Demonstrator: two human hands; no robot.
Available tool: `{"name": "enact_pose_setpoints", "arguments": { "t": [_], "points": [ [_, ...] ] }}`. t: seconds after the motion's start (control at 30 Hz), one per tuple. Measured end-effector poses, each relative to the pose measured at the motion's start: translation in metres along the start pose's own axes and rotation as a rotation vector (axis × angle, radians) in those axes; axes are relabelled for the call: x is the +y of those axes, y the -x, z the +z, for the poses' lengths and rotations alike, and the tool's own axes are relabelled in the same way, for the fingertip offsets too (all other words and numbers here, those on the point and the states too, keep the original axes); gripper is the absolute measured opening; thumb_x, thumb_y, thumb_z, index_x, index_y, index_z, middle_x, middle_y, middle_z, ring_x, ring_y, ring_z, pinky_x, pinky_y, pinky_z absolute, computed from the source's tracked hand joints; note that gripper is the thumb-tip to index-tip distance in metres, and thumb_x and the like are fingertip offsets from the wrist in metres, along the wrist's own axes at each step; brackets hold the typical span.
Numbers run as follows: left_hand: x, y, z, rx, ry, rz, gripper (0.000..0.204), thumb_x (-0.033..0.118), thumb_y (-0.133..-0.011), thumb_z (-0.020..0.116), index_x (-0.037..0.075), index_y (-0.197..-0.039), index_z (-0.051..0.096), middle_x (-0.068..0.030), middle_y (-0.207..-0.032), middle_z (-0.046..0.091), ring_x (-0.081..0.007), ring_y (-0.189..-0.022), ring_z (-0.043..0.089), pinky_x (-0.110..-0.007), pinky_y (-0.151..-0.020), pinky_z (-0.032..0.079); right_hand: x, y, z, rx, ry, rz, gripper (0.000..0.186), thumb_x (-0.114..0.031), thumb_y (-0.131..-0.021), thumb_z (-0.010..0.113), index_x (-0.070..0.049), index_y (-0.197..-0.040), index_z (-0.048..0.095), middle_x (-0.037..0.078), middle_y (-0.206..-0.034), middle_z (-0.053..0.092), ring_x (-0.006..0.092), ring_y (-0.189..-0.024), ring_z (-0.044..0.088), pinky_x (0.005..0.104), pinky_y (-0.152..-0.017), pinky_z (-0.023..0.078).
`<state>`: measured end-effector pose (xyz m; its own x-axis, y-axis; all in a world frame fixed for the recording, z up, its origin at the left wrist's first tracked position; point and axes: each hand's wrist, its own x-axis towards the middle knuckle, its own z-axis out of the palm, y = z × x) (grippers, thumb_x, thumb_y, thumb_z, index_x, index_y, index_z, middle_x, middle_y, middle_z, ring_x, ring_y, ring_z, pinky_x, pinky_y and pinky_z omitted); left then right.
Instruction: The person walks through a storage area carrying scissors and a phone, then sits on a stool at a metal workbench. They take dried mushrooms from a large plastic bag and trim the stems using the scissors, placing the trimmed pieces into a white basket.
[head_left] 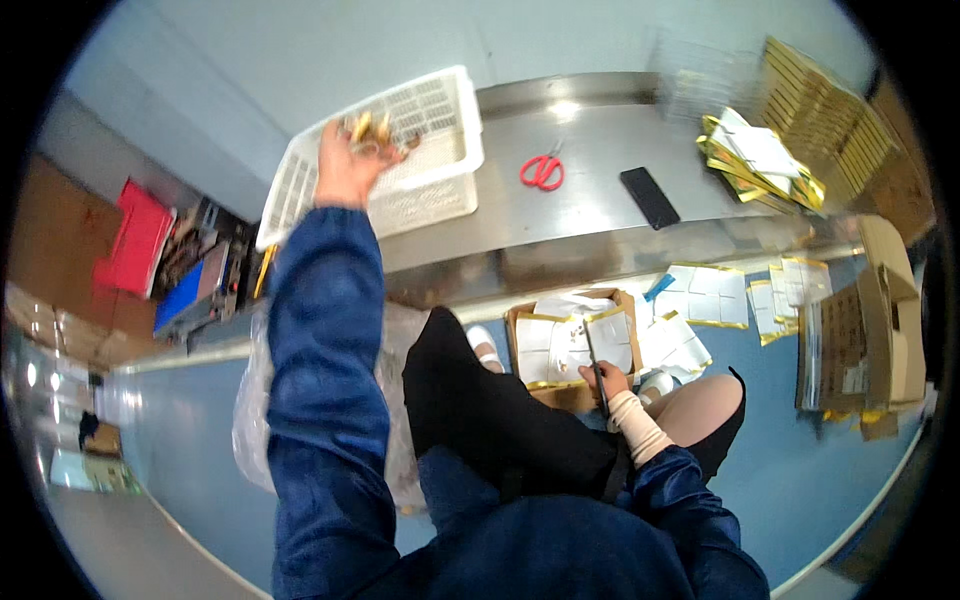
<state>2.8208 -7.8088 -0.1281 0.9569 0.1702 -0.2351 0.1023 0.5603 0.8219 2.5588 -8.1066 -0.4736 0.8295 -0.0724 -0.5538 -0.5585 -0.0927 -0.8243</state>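
Note:
My left hand (347,165) reaches over a white plastic basket (462,130) on the steel counter. Its fingers curl around a small bunch of yellow-brown pieces (370,128), too blurred to name. Down by my lap, my right hand (607,382) is closed on a slender dark tool (599,385), whose exact kind I cannot make out. Just beyond that hand stands an open cardboard box (562,398). White cards with gold edges (540,345) lie in it, and tiny bits are scattered between them.
On the steel counter (490,225) lie red-handled scissors (543,172), a black phone (649,197) and a pile of gold-edged packets (760,165). More white cards (705,295) are below the counter. A carton (862,335) stands at right; a clear plastic bag (255,400) is at left.

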Motion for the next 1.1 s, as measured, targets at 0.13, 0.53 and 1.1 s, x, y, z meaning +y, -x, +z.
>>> {"name": "enact_pose_setpoints", "arguments": {
  "t": [0.13,0.53,1.1],
  "points": [
    [0.033,0.02,-0.037,-0.145,-0.491,0.372,0.045,0.025,-0.09,0.04,-0.004,-0.122,0.031,-0.021,-0.121,0.039,-0.0273,-0.108,0.045,-0.039,-0.092,0.039,-0.006,0.006,0.0,0.087,0.076,-0.094,0.033,-0.034,-0.078,0.062,-0.001,-0.077,0.058,0.002,-0.052,0.047,0.0125,-0.043,0.044,0.0272,-0.041,0.036],
    [-0.105,0.16,-0.5,0.561,-0.46,-0.146,0.019,0.015,-0.085,0.046,-0.001,-0.092,0.054,-0.0115,-0.081,0.061,-0.0205,-0.064,0.06,-0.033,-0.056,0.05,0.056,-0.019,-0.022,0.096,0.191,-0.037,0.029,-0.033,-0.077,0.064,-0.008,-0.073,0.049,0.0,-0.051,0.042,0.0099,-0.038,0.038,0.0255,-0.035,0.031],
    [-0.212,0.081,-0.585,0.802,-1.321,-0.426,0.059,0.011,-0.073,0.063,0.01,-0.126,0.036,-0.0169,-0.137,0.017,-0.0375,-0.099,0.05,-0.04,-0.078,0.047,0.053,-0.005,-0.024,0.179,0.27,0.242,0.026,-0.029,-0.077,0.064,-0.007,-0.077,0.051,0.001,-0.05,0.043,0.012,-0.038,0.039,0.0262,-0.035,0.032]
  ]
}}
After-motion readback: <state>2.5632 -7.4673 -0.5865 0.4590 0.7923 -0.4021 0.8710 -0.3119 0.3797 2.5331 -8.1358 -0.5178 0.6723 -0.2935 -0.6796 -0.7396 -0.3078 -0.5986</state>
